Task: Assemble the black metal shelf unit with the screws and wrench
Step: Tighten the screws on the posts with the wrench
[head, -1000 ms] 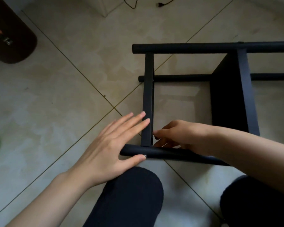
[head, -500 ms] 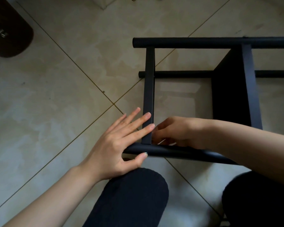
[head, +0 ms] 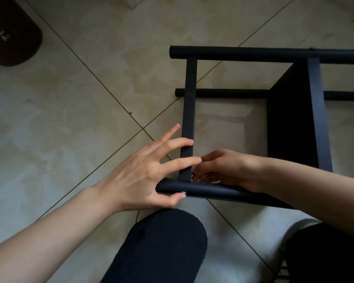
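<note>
The shelf unit lies part-built on the floor, its near-left joint unfinished: left hand braces it, fingers spread, while right hand pinches something hidden (probably a screw).

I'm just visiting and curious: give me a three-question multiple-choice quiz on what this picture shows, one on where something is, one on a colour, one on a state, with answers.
1. Where does the left hand rest?
A. on the floor tiles
B. on the frame's near corner, fingers across the flat crossbar
C. on the knee

2. What colour is the shelf frame?
A. white
B. black
C. green

3. How are the left hand's fingers?
A. straight and spread
B. balled in a fist
C. wrapped round a wrench

Answers:
1 B, its fingers lie over the bar and its thumb meets the near tube.
2 B, every tube and panel is black.
3 A, the fingers extend flat.
</note>
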Motion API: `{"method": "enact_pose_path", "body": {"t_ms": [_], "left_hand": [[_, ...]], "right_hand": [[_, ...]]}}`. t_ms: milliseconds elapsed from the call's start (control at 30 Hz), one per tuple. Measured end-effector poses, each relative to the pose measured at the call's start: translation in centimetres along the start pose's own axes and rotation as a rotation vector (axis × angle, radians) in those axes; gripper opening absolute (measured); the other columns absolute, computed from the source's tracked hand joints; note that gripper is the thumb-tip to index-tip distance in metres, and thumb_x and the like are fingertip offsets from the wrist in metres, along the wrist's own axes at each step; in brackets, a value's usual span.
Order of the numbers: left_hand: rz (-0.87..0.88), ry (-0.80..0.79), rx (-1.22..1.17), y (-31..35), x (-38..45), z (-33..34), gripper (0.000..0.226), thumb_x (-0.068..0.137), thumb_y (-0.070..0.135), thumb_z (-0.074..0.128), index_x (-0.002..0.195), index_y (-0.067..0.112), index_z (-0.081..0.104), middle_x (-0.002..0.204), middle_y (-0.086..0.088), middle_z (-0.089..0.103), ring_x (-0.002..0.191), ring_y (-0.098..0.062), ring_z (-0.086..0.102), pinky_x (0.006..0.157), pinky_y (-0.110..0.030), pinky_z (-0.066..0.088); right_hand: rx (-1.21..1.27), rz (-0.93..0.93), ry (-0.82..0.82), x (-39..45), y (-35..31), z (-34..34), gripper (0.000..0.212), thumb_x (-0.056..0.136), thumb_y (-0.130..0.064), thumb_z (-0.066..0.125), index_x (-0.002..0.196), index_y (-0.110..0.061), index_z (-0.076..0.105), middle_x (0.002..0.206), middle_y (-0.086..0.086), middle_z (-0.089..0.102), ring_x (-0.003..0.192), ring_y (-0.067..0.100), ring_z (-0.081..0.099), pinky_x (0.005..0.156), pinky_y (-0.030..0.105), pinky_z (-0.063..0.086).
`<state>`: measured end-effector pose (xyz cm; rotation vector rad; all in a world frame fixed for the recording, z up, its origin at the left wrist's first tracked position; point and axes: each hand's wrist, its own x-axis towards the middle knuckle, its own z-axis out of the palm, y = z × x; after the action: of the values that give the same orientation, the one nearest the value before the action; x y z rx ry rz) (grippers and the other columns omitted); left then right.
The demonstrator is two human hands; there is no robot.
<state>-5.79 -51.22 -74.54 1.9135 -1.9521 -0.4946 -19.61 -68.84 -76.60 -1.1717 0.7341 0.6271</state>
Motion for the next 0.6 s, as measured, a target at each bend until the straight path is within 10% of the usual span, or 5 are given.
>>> {"method": "enact_pose_path", "body": {"t_ms": [333, 600], "left_hand": [[-0.013, -0.024, -0.071, 0.06, 0.24, -0.40, 0.054, 0.085, 0.050, 0.064, 0.130, 0.020, 0.062, 0.152, -0.005, 0.038, 0.154, -0.024, 0.016, 0.096, -0.037, 0.054], [-0.020, -0.017, -0.114, -0.04, 0.32, -0.06, 0.052, 0.084, 0.049, 0.064, 0.129, 0.021, 0.063, 0.153, -0.004, 0.038, 0.155, -0.018, 0.012, 0.091, -0.017, 0.043]], "right_hand": [[0.047, 0.000, -0.049, -0.06, -0.02, -0.14, 0.016, 0.089, -0.023, 0.069, 0.074, -0.021, 0.072, 0.080, 0.002, 0.072, 0.071, 0.012, 0.067, 0.058, 0.017, 0.051], [0.014, -0.027, -0.081, 0.57, -0.05, -0.04, 0.016, 0.091, -0.012, 0.064, 0.105, -0.006, 0.069, 0.093, 0.008, 0.070, 0.083, 0.016, 0.064, 0.076, 0.020, 0.051]]}}
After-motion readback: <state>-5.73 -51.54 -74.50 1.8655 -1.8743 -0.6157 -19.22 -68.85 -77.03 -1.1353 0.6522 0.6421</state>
